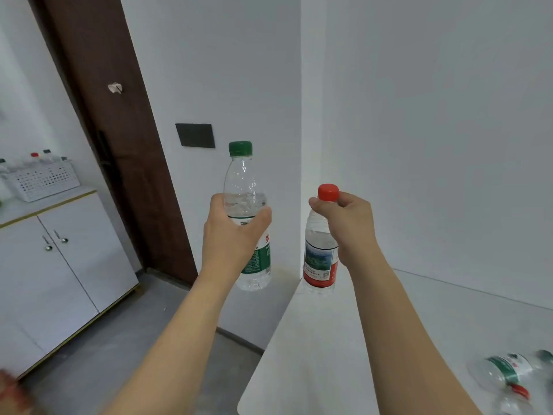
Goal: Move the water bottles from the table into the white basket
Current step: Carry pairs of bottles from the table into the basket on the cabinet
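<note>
My left hand (230, 235) grips a clear green-capped water bottle (245, 181) around its middle and holds it upright in the air, left of the table. My right hand (347, 223) pinches a red-capped water bottle (318, 259) at its neck, just under the cap; the bottle hangs upright above the far left corner of the white table (329, 339). The white basket (42, 181) stands on a cabinet at far left, with several bottles in it. More bottles (514, 375) lie on the table at the lower right.
A white two-door cabinet (59, 265) carries the basket. A dark brown door (119, 145) stands between cabinet and wall. Grey floor (119, 339) separates the table from the cabinet. A blurred red thing (12, 393) shows at the lower left corner.
</note>
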